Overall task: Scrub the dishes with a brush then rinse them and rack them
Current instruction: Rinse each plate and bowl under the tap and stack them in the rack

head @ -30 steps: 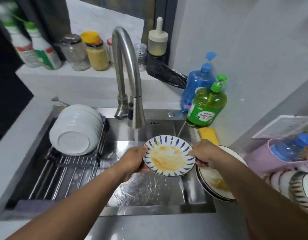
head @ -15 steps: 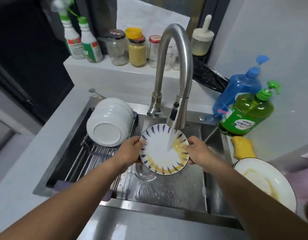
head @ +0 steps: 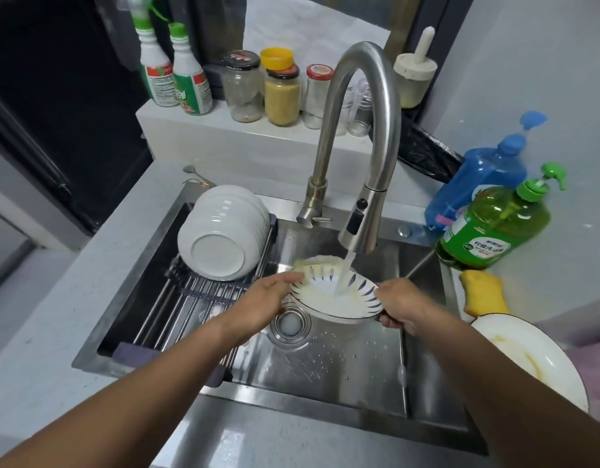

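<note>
A small white plate with blue dashes [head: 329, 300] is held over the steel sink [head: 325, 366], tipped away from me, under the running faucet [head: 357, 228]. Water hits its middle and yellowish water spills off its far edge. My left hand [head: 258, 307] grips the plate's left rim. My right hand [head: 401, 307] grips its right rim. Several white bowls [head: 220, 233] lie stacked on their sides on the roll-up rack [head: 177, 309] across the sink's left part. No brush is in view in either hand.
A dirty white plate with yellow smears [head: 535, 359] sits at the right on the counter, behind it a yellow sponge [head: 482, 292]. Green [head: 494, 228] and blue [head: 477, 184] soap bottles stand at the back right. Jars and spray bottles line the ledge behind the sink.
The plate has tilted from facing me to nearly flat, tipped away. The orange sauce has washed off, and the water now runs over its far edge. Both hands keep their hold.
</note>
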